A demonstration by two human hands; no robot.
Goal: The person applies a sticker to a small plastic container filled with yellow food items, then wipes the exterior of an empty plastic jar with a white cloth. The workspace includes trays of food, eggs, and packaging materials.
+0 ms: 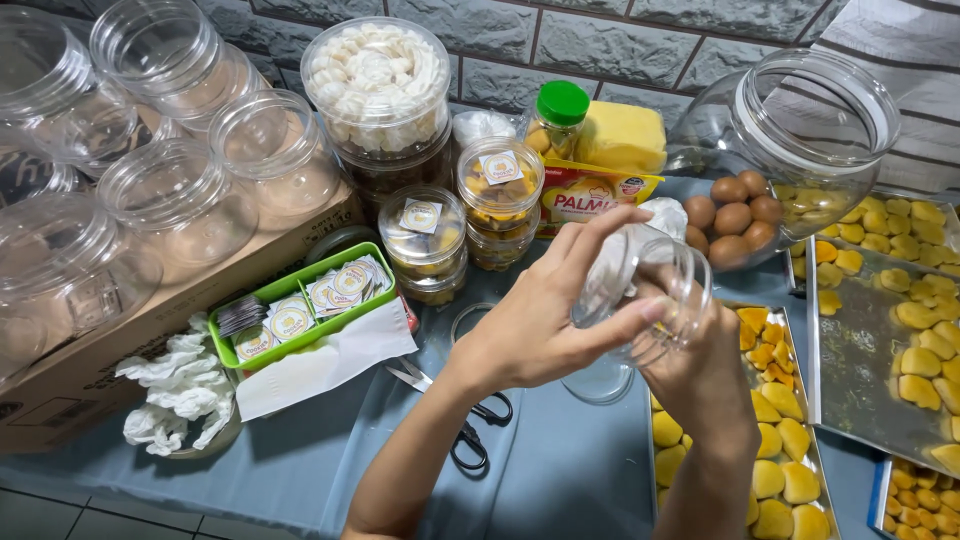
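Observation:
My left hand (pixel 545 315) grips the side of a small clear plastic jar (pixel 655 290), held tilted above the table. My right hand (pixel 700 375) comes from below, its fingers pushed into the jar's mouth with a white tissue (pixel 625 250) that shows through the clear wall. Below the jar a clear round lid (pixel 597 382) lies on the blue cloth. A metal tray (pixel 790 330) of yellow biscuits lies just to the right of my hands.
Empty clear jars (pixel 180 200) rest on a cardboard box at left. Filled, labelled jars (pixel 500 195) stand in the middle. A green tray of stickers (pixel 300 300), black scissors (pixel 470 425), crumpled tissue (pixel 180 395), a big glass jar (pixel 800 130), brown eggs (pixel 735 215) and further biscuit trays (pixel 900 340) surround my hands.

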